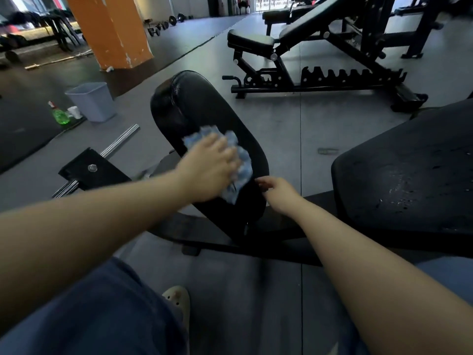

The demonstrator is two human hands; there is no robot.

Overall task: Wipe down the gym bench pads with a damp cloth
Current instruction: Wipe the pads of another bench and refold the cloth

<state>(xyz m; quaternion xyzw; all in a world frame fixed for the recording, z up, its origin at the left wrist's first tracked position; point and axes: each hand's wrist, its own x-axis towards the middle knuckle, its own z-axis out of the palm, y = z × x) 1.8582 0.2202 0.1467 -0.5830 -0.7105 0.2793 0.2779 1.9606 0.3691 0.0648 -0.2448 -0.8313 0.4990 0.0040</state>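
A long black bench pad (202, 108) runs away from me in the middle of the view. My left hand (210, 167) lies on a crumpled light-blue cloth (243, 167) and presses it onto the pad's near half. My right hand (279, 193) touches the pad's near right edge with loosely curled fingers and holds nothing. A second, wider black pad (409, 170) with wet specks on it sits to the right.
A grey bin (90, 101), a green spray bottle (60, 115) and a white cup (74, 111) stand on the floor at left. Chrome rails with a black bracket (94, 167) lie left of the pad. An orange pillar (112, 29) and another adjustable bench (320, 52) stand beyond.
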